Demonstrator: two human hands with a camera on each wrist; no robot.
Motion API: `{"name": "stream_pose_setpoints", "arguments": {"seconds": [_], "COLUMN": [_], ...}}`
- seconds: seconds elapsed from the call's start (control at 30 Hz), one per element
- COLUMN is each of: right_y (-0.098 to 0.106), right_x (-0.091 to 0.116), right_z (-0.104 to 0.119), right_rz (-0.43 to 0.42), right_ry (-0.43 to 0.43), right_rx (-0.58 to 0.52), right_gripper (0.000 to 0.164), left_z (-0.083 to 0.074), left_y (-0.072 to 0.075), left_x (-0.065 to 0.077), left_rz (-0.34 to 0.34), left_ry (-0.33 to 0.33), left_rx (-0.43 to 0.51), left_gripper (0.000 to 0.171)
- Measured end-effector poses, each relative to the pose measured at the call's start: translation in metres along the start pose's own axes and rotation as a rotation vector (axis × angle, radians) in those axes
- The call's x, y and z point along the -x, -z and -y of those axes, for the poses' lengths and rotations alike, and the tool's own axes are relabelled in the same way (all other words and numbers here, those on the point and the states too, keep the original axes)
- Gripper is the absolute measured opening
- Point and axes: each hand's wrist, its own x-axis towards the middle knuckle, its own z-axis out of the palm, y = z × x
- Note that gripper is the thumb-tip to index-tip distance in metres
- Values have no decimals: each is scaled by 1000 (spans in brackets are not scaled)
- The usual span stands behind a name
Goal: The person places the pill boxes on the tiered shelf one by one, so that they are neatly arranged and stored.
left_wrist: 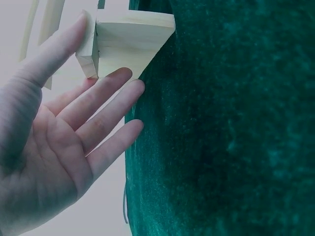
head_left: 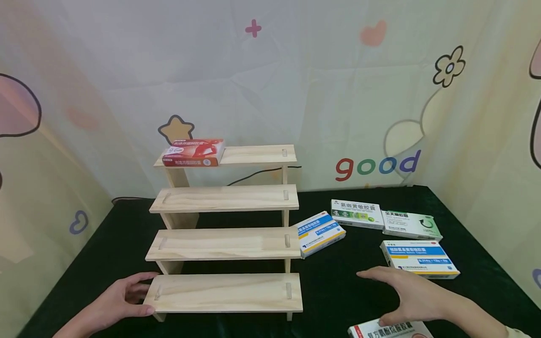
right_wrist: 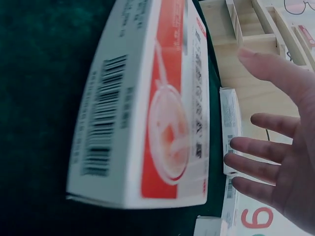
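Operating remotely, I hold my right grip (head_left: 416, 296) spread near the front medicine box (head_left: 394, 331) on the tabletop (head_left: 331, 288), likely light, crushable, best taken by its long sides; my left grip (head_left: 120, 299) pinches the wooden rack (head_left: 224, 293).

Stand (head_left: 224, 292): smooth matt wood. Boxes (right_wrist: 147, 113): card, perhaps glossy. Tablecloth (head_left: 329, 291): velvety.
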Motion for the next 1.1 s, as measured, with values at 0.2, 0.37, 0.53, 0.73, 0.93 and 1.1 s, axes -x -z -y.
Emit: {"name": "stream_pose_setpoints", "arguments": {"seconds": [0.2, 0.37, 0.53, 0.73, 0.93, 1.1], "right_y": [-6, -15, -25, -36, -43, -47], "right_x": [13, 24, 27, 29, 27, 27], "right_z": [-13, -20, -26, -35, -38, -43], "right_rz": [23, 53, 93, 87, 50, -20], "right_ry": [0, 3, 22, 138, 235, 303], "right_rx": [-24, -101, -108, -51, 115, 173], "right_gripper": [71, 69, 67, 59, 56, 51], "left_z": [1, 3, 4, 3, 2, 1], "left_y": [-1, -1, 0, -1, 0, 0], "left_x": [0, 0, 0, 0, 0, 1], "left_rz": [-4, -7, -3, 6, 10, 9], "left_ry": [-2, -12, -20, -3, -8, -8], "left_rx": [11, 8, 19, 38, 35, 37], "left_gripper": [75, 73, 73, 74, 73, 74]}}
